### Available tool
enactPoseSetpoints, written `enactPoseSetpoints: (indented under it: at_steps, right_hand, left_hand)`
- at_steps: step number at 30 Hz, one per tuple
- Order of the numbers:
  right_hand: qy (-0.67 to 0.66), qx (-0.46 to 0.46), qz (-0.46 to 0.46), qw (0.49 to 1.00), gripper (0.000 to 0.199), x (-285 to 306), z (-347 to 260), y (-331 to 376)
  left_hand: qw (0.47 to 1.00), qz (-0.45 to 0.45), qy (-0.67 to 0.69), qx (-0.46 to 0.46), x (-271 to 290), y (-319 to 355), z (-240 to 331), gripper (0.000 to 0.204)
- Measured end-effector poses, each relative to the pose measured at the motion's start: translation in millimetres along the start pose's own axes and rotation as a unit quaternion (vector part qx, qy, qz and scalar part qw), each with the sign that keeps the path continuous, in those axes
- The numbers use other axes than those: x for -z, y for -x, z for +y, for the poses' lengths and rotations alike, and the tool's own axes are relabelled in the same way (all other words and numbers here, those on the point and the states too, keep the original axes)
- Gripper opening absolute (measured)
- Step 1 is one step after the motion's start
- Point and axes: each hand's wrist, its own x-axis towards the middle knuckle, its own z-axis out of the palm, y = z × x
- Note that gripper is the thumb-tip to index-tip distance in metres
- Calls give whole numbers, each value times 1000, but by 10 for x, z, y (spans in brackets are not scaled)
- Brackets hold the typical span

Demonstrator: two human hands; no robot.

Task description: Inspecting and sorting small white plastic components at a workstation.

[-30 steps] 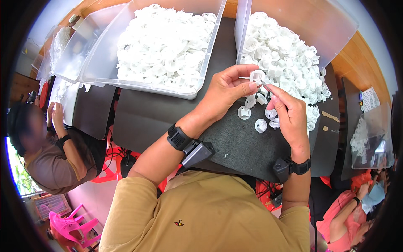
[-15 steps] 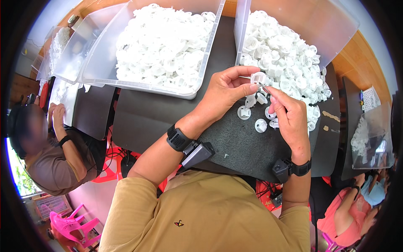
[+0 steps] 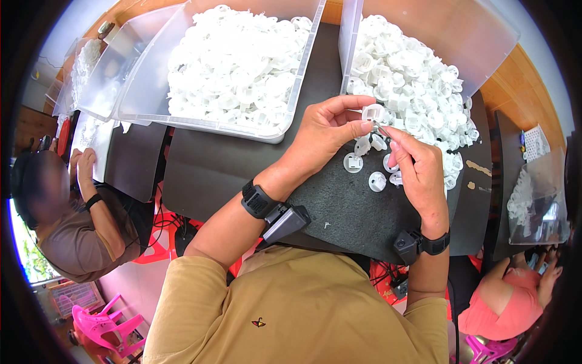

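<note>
Between the thumb and index finger of my left hand (image 3: 332, 128) is a small round white plastic part (image 3: 373, 112), held up over the table. My right hand (image 3: 418, 164) pinches a thin metal tool (image 3: 380, 128), its tip up against the underside of that part. How far the tip reaches in cannot be made out. Below my hands several like pieces lie loose on the dark table, among them a disc with a square socket (image 3: 352, 162) and another disc (image 3: 376, 181). A heap of white parts (image 3: 412, 79) spills from a tipped bin just beyond my right hand.
A clear bin (image 3: 276, 131) full of white parts stands at the far left of the dark table (image 3: 218, 170). The tipped clear bin (image 3: 436, 24) rises at the far right. Co-workers sit at either side; one (image 3: 97, 212) works at a left table. A pink stool (image 3: 106, 324) stands lower left.
Both my hands stay nearly still, with the white part and the tool kept together. At the right edge, a person in pink has shifted posture.
</note>
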Motion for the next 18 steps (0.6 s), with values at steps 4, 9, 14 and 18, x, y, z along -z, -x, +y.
enactPoseSetpoints:
  at_steps: [4, 9, 14, 18]
  right_hand:
    - [-6, -1, 4, 1000, 27, -5, 1, -3]
    - [-8, 4, 7, 1000, 27, -15, 16, -2]
    - [-18, 6, 5, 1000, 27, -21, 9, 5]
    - [-18, 1, -5, 1000, 27, -10, -19, 3]
  left_hand:
    - [1000, 1, -13, 0, 5, 1, 4, 40]
    - [1000, -1, -20, -4, 10, -1, 4, 39]
    - [998, -4, -67, -7, 26, -3, 6, 38]
    - [995, -9, -103, -10, 21, 8, 22, 36]
